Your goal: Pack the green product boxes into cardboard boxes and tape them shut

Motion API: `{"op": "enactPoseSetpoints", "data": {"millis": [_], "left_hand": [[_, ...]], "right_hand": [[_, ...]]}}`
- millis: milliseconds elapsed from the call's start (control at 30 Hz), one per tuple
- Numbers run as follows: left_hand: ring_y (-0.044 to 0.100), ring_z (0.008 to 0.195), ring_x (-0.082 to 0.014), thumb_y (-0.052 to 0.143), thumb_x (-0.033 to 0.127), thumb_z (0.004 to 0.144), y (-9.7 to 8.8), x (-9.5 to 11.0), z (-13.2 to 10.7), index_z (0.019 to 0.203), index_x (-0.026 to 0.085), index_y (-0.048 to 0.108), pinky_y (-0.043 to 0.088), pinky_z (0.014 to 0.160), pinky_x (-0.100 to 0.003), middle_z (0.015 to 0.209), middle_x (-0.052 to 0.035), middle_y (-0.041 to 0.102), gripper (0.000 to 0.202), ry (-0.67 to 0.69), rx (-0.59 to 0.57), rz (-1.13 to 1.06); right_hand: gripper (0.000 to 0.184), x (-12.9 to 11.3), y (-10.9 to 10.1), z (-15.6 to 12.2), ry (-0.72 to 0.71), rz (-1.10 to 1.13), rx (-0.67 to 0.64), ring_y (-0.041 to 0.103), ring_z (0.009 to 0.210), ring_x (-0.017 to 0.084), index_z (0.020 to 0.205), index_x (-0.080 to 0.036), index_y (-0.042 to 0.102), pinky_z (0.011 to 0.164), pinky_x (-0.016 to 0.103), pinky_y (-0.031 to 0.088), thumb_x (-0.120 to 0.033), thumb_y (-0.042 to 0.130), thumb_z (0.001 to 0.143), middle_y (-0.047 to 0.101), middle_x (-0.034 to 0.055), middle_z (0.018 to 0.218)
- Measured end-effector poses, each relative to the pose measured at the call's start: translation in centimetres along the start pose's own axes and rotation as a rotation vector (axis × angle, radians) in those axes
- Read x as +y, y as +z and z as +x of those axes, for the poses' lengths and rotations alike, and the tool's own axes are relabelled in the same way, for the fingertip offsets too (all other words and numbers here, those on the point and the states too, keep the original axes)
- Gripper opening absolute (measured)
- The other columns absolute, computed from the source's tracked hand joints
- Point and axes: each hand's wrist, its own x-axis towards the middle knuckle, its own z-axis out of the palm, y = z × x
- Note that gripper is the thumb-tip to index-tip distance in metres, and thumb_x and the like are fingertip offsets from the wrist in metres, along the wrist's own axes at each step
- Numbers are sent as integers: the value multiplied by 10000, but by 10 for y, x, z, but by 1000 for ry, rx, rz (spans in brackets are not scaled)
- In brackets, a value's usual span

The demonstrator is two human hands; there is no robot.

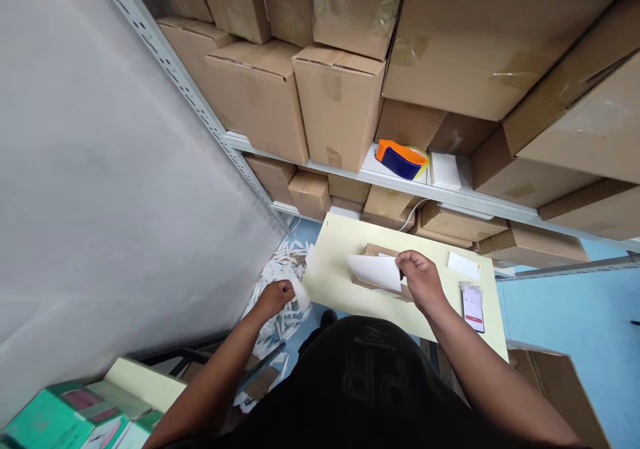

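Observation:
My right hand [423,277] is closed on a curled white label sheet [376,270], holding it over a small brown cardboard box [373,250] on the pale yellow table [340,282]. Off the table's left edge, my left hand [276,297] pinches a white paper strip [301,294] above a heap of similar white strips [280,282] on the blue floor. A phone [473,308] with a lit screen lies on the table just right of my right hand. A small white slip [463,265] lies beyond the phone.
Metal shelves [400,182] ahead are packed with brown cardboard boxes [340,102]. An orange and blue tape dispenser [401,158] and a white packet [445,170] sit on the middle shelf. A white wall [100,169] stands left. Green boxes [60,419] lie bottom left; an open carton [565,382] is bottom right.

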Motion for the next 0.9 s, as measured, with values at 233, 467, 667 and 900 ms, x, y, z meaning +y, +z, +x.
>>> {"op": "enactPoseSetpoints", "data": {"millis": [233, 467, 667, 900], "left_hand": [[696, 896, -246, 512, 316, 863, -46, -75, 27, 753, 207, 663, 460, 770, -279, 808, -57, 725, 216, -190, 80, 344], [677, 1096, -395, 497, 447, 910, -91, -100, 74, 1065, 125, 679, 507, 866, -445, 1180, -254, 705, 401, -373, 253, 555], [681, 1098, -306, 567, 464, 870, -82, -16, 98, 1114, 179, 675, 519, 899, -367, 1135, -135, 754, 391, -150, 378, 112], [706, 697, -205, 578, 724, 839, 15, 153, 35, 919, 140, 699, 504, 599, -293, 856, -124, 752, 602, 109, -410, -571]], "right_hand": [[241, -2, 1, -7, 4, -55, 51, 500, 485, 124, 815, -207, 700, 502, 250, 396, -447, 721, 815, 600, -39, 551], [310, -3, 4, -23, -17, -61, 207, 666, 623, 183, 816, -195, 706, 620, 315, 547, -500, 761, 805, 746, 49, 750], [325, 10, 4, -36, -53, -37, 257, 728, 746, 224, 832, -200, 717, 777, 383, 592, -516, 784, 798, 755, 52, 777], [320, 24, -2, -42, -93, 5, 307, 744, 805, 231, 920, -205, 729, 811, 395, 592, -479, 808, 775, 755, 41, 837]]}}
